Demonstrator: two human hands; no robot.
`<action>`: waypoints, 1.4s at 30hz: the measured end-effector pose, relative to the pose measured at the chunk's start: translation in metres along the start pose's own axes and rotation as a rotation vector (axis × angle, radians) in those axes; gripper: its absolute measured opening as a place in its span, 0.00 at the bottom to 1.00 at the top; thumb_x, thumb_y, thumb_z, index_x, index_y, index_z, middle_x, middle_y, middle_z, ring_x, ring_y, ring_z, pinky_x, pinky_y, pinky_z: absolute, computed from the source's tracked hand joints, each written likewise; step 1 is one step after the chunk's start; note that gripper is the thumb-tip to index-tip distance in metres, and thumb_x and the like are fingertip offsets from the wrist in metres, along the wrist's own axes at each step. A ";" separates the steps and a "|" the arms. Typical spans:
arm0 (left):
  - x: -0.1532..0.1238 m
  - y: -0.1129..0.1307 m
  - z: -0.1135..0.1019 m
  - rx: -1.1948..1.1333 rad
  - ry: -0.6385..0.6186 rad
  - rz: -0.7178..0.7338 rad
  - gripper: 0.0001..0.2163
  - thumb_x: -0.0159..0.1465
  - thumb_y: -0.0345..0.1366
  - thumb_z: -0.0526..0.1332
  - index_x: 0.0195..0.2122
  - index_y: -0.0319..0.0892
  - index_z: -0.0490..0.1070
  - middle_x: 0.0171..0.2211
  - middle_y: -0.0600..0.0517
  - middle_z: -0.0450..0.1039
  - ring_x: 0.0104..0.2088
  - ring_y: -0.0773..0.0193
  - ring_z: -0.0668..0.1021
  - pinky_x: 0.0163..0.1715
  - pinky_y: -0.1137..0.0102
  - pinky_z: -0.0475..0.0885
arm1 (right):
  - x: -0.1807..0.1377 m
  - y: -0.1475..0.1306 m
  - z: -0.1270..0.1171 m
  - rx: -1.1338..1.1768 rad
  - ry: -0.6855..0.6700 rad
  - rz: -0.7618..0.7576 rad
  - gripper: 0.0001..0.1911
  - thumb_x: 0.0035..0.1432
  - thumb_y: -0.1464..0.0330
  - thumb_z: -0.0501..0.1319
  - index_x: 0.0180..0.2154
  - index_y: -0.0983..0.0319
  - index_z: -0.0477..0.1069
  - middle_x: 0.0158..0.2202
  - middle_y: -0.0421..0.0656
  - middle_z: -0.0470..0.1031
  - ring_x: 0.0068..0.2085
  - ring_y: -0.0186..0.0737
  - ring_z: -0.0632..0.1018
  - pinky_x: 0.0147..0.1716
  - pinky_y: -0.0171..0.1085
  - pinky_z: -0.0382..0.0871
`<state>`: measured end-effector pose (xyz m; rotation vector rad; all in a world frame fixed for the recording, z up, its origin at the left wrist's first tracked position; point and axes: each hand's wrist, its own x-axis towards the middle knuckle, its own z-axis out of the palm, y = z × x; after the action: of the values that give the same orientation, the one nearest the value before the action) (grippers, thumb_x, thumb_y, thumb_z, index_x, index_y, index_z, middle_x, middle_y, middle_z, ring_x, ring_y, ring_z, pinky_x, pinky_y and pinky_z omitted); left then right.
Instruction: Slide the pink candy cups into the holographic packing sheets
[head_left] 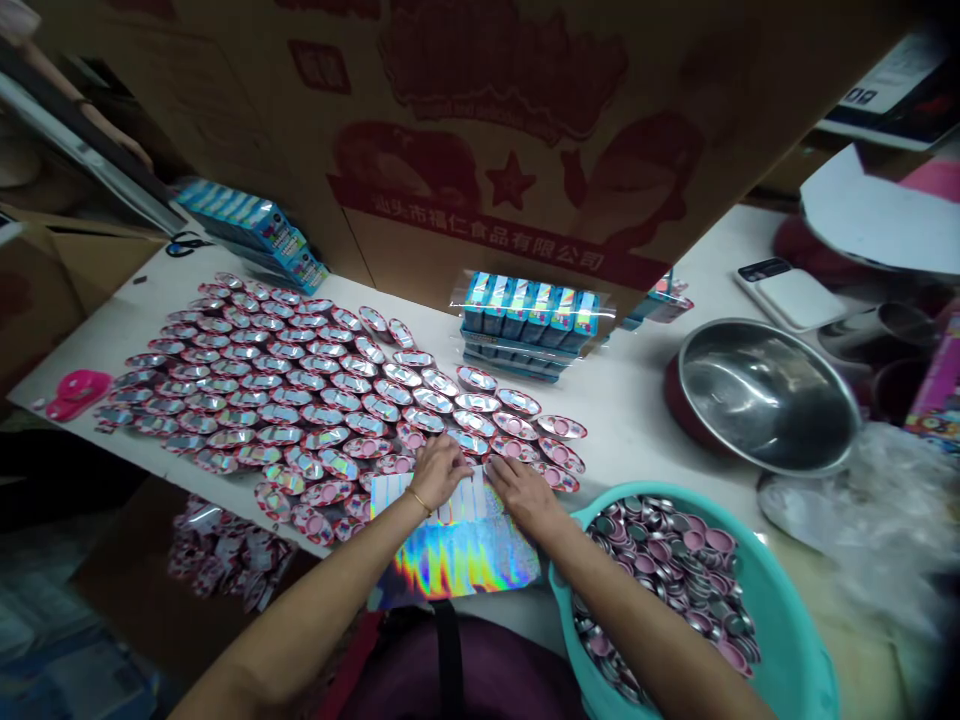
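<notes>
My left hand (437, 470) and my right hand (525, 492) rest side by side at the table's near edge, on the top of a shiny holographic sheet (457, 555). Both hands have their fingers curled down at the sheet's upper edge. Whether they pinch something small there, I cannot make out. Right beyond my fingertips lie rows of small shiny pink-and-silver oval pieces (322, 400), spread over the white table (637, 400). A gold bangle sits on my left wrist.
A teal basin (780, 640) of small pink and silver cups stands at the right. Behind it is a steel bowl (765, 395). Blue packs (529, 320) lie before a large cardboard box (487, 140). More blue packs (255, 225) and a pink object (75, 390) are at the left.
</notes>
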<state>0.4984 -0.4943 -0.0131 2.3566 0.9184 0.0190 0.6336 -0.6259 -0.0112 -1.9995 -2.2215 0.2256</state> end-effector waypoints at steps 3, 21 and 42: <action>0.000 0.000 -0.001 0.043 -0.009 0.008 0.07 0.54 0.40 0.61 0.26 0.42 0.68 0.35 0.51 0.66 0.40 0.60 0.65 0.38 0.66 0.58 | 0.001 -0.004 -0.016 0.213 0.078 0.077 0.11 0.55 0.76 0.51 0.38 0.63 0.69 0.42 0.49 0.70 0.42 0.43 0.69 0.39 0.41 0.64; 0.043 0.042 0.006 -1.089 -0.025 -0.382 0.16 0.44 0.47 0.64 0.22 0.37 0.68 0.18 0.57 0.65 0.21 0.72 0.65 0.24 0.75 0.59 | 0.016 0.022 -0.026 1.620 0.549 1.101 0.14 0.37 0.59 0.65 0.23 0.63 0.68 0.17 0.35 0.67 0.17 0.29 0.63 0.18 0.30 0.53; 0.079 0.061 0.025 -0.027 0.208 -0.269 0.07 0.56 0.35 0.55 0.26 0.41 0.71 0.33 0.49 0.69 0.33 0.65 0.72 0.33 0.73 0.63 | 0.037 0.033 0.006 0.301 0.419 1.249 0.10 0.52 0.66 0.54 0.29 0.62 0.73 0.34 0.46 0.72 0.39 0.44 0.68 0.37 0.37 0.54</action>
<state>0.6017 -0.4939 -0.0162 2.2171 1.3218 0.1704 0.6609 -0.5853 -0.0235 -2.5908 -0.4569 0.2020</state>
